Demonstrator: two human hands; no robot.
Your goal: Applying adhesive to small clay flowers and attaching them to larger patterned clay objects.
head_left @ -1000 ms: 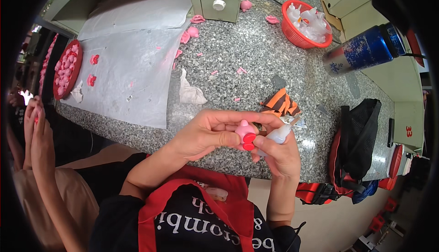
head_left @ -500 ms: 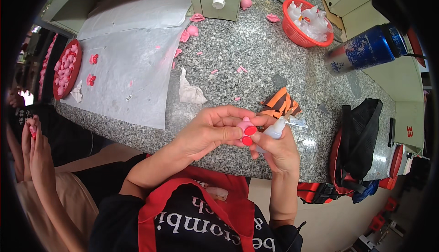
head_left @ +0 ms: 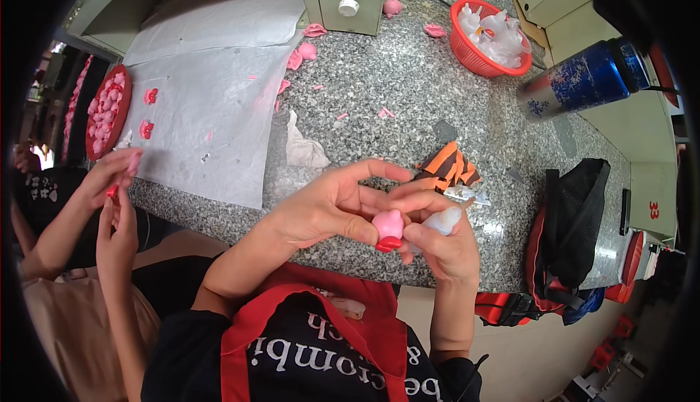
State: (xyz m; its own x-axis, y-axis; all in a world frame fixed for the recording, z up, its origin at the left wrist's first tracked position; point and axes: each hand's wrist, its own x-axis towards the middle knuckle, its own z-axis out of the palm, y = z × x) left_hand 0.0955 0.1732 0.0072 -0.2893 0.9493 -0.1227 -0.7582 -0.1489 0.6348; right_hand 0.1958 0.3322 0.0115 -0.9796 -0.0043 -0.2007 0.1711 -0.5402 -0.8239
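I look down on a speckled grey tabletop [head_left: 372, 88], white paper [head_left: 219, 139] across its left part, a pale green box [head_left: 328, 4] at the far side and pale floor [head_left: 510, 351] below. A red basket [head_left: 477, 59], blue tumbler [head_left: 583, 81] and black bag [head_left: 582, 205] crowd the right, while a striped cloth [head_left: 453, 165] lies just beyond my right hand [head_left: 446, 252], wrapped around a small bottle [head_left: 443, 219]. My left hand [head_left: 321, 209] pinches the pink toy [head_left: 388, 225] between both hands, above the near edge.

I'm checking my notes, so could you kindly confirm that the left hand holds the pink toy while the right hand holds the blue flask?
Not quite: the head view shows the right hand holding a small translucent bottle; the blue flask is untouched, farther right. The left hand does hold the pink toy.
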